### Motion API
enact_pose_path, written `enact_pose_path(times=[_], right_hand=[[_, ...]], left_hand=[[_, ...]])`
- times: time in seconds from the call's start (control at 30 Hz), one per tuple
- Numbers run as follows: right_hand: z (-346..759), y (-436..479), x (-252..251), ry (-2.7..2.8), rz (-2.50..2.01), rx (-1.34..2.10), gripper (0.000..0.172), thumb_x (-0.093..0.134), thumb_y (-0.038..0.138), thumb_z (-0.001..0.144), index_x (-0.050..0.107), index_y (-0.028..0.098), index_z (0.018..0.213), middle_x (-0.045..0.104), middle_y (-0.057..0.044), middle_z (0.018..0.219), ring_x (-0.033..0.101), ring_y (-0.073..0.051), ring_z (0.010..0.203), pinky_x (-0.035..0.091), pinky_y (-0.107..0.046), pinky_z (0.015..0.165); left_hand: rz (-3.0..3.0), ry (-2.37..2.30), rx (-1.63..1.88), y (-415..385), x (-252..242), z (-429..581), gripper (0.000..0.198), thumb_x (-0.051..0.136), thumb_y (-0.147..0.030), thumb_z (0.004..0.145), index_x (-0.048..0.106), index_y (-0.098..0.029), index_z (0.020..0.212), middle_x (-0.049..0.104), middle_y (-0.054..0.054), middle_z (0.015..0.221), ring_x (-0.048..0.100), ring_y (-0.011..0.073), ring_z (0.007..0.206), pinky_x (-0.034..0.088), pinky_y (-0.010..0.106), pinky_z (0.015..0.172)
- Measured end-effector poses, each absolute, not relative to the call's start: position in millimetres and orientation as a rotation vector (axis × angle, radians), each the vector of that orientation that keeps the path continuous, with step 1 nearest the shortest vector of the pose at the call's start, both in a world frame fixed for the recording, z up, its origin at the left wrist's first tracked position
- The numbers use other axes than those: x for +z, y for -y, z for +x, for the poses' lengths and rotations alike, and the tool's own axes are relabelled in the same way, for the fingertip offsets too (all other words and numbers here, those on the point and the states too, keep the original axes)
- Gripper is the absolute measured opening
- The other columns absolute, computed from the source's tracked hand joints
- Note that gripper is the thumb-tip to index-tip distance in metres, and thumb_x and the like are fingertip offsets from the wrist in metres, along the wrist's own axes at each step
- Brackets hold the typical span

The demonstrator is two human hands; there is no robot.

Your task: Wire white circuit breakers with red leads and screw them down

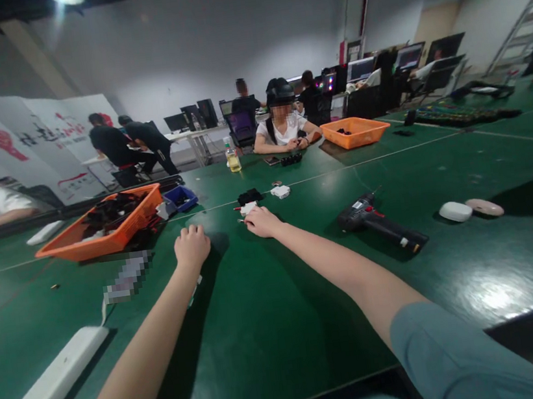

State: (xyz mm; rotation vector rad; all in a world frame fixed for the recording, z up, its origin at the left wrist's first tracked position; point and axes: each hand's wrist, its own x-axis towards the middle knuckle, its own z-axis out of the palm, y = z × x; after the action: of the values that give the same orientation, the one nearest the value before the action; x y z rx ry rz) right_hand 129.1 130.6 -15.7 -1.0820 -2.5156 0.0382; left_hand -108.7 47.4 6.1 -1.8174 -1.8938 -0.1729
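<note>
Both my arms stretch forward over a green table point(272, 316). My left hand point(192, 246) is closed in a fist, knuckles up, resting on the table; what it holds, if anything, is hidden. My right hand point(261, 221) is closed, its fingertips pinched on a small white part point(248, 209) with a thin red-tipped piece beside it. Just beyond lie a black part point(249, 196) and another white part point(280, 192).
An orange bin of black parts point(103, 224) and a small blue bin point(180, 198) stand at the left. A black electric screwdriver point(380, 224) lies to the right, with a white case point(455, 211) and a pink case point(484, 207) beyond. A white power strip point(46, 389) sits near left. Other people sit across the table.
</note>
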Motion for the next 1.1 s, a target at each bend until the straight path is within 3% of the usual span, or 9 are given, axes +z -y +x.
enact_pose_path(times=[0.27, 0.53, 0.7, 0.87, 0.97, 1.1], right_hand=[[170.3, -39.8, 6.4, 2.717, -0.933, 0.017, 0.03, 0.055, 0.032, 0.095, 0.065, 0.014, 0.116, 0.065, -0.013, 0.118, 0.05, -0.026, 0.12, 0.041, -0.041, 0.098], [208.5, 74.9, 32.1, 2.973, -0.615, 0.075, 0.048, 0.047, 0.047, 0.098, 0.051, 0.027, 0.142, 0.053, -0.009, 0.143, 0.043, -0.024, 0.134, 0.034, -0.041, 0.112], [178.9, 2.5, 28.7, 2.875, -0.626, -0.014, 0.045, 0.041, 0.045, 0.101, 0.052, 0.024, 0.14, 0.051, -0.01, 0.145, 0.042, -0.023, 0.135, 0.033, -0.042, 0.111], [142.3, -99.4, 2.7, 2.506, -1.007, -0.013, 0.044, 0.039, 0.039, 0.102, 0.051, 0.016, 0.138, 0.041, -0.017, 0.149, 0.039, -0.028, 0.136, 0.034, -0.046, 0.109], [134.4, -122.1, -15.9, 2.351, -1.183, 0.087, 0.046, 0.038, 0.041, 0.102, 0.049, 0.015, 0.138, 0.039, -0.018, 0.148, 0.041, -0.031, 0.133, 0.037, -0.049, 0.106], [139.9, -120.2, -27.5, 2.342, -1.099, 0.059, 0.046, 0.037, 0.043, 0.102, 0.047, 0.016, 0.137, 0.04, -0.016, 0.146, 0.04, -0.031, 0.131, 0.036, -0.05, 0.107]], left_hand=[[-1.807, 2.153, -0.201, -40.4, 5.5, -110.2, 0.047, 0.037, -0.031, 0.094, 0.049, -0.018, 0.138, 0.04, 0.023, 0.145, 0.062, 0.0331, 0.102, 0.051, 0.044, 0.076], [-1.882, 2.21, -0.322, -44.2, 6.0, -116.2, 0.045, 0.038, -0.028, 0.093, 0.05, -0.018, 0.135, 0.041, 0.022, 0.142, 0.06, 0.0331, 0.11, 0.051, 0.044, 0.083], [-1.893, 2.217, -0.339, -47.2, 4.3, -117.3, 0.046, 0.041, -0.03, 0.093, 0.049, -0.019, 0.138, 0.039, 0.021, 0.144, 0.059, 0.0334, 0.112, 0.051, 0.045, 0.085], [-1.873, 2.174, -0.277, -47.4, 4.8, -115.1, 0.045, 0.042, -0.031, 0.094, 0.047, -0.021, 0.138, 0.039, 0.02, 0.145, 0.061, 0.0317, 0.108, 0.053, 0.043, 0.082], [-1.856, 2.138, -0.218, -47.1, 4.1, -112.9, 0.045, 0.041, -0.031, 0.095, 0.047, -0.019, 0.138, 0.037, 0.02, 0.146, 0.061, 0.0316, 0.107, 0.054, 0.042, 0.08], [-1.836, 2.124, -0.166, -48.6, 3.2, -109.1, 0.046, 0.04, -0.034, 0.097, 0.046, -0.015, 0.138, 0.037, 0.021, 0.147, 0.06, 0.0332, 0.108, 0.054, 0.041, 0.08]])
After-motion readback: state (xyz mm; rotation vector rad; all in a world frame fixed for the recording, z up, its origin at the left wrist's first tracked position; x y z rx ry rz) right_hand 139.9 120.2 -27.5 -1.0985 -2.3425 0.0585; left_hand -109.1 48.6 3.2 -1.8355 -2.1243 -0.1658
